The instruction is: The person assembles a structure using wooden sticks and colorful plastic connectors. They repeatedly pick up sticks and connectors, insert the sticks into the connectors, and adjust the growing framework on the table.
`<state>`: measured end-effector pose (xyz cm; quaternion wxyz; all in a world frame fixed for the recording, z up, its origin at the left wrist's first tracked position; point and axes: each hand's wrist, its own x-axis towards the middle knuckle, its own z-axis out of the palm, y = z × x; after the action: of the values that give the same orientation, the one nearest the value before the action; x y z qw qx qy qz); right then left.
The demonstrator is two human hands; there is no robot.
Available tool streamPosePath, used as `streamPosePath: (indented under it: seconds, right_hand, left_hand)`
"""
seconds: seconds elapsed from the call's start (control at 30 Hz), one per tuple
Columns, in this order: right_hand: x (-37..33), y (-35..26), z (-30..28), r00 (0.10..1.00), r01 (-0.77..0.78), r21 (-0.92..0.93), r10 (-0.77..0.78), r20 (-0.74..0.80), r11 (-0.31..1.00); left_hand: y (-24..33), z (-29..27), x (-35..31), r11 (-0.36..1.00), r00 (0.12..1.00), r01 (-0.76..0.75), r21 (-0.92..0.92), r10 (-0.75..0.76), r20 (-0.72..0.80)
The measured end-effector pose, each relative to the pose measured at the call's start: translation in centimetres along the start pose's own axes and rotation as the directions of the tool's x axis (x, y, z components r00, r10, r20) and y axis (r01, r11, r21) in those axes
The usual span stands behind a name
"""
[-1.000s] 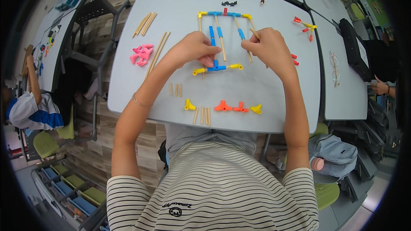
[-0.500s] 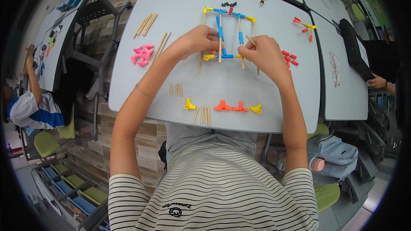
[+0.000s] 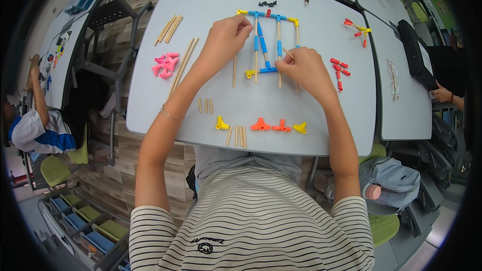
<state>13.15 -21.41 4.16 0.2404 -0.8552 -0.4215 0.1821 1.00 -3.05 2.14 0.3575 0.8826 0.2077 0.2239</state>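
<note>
Wooden sticks and plastic joints form a light, loosely jointed frame (image 3: 266, 40) at the table's (image 3: 321, 115) twelve o'clock; left hand (image 3: 228, 32) and right hand (image 3: 304, 68) each pinch a stick, best held near connectors.

Table (image 3: 321, 120) pale grey; sticks (image 3: 173, 27) tan; connectors (image 3: 165, 64) pink, others (image 3: 271, 125) orange and yellow; shirt (image 3: 251, 221) black-and-white striped
</note>
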Motion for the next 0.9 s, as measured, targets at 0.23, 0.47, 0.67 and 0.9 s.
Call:
streamPosePath:
  seconds: [0.23, 0.47, 0.67, 0.9]
  right_hand:
    - [-0.2, 0.4, -0.4, 0.997, 0.046, -0.111, -0.053, -0.059, 0.993]
    - [-0.5, 0.5, 0.1, 0.995, 0.094, -0.177, -0.098, -0.01, 0.98]
    - [-0.8, 0.1, 0.8, 0.996, 0.089, -0.215, -0.089, 0.006, 0.973]
    - [-0.7, 0.7, 0.6, 0.994, 0.105, -0.212, -0.11, -0.011, 0.972]
  left_hand:
    - [0.9, 2.7, -0.2, 0.926, 0.993, -0.105, 0.363, 0.118, -0.013]
    - [0.3, 3.4, 0.3, 0.918, 0.993, -0.105, 0.383, 0.12, -0.015]
    - [0.8, 4.3, 0.9, 0.917, 0.997, -0.075, 0.393, 0.081, 0.001]
    - [0.3, 4.6, 1.2, 0.945, 0.998, -0.043, 0.325, 0.027, 0.052]
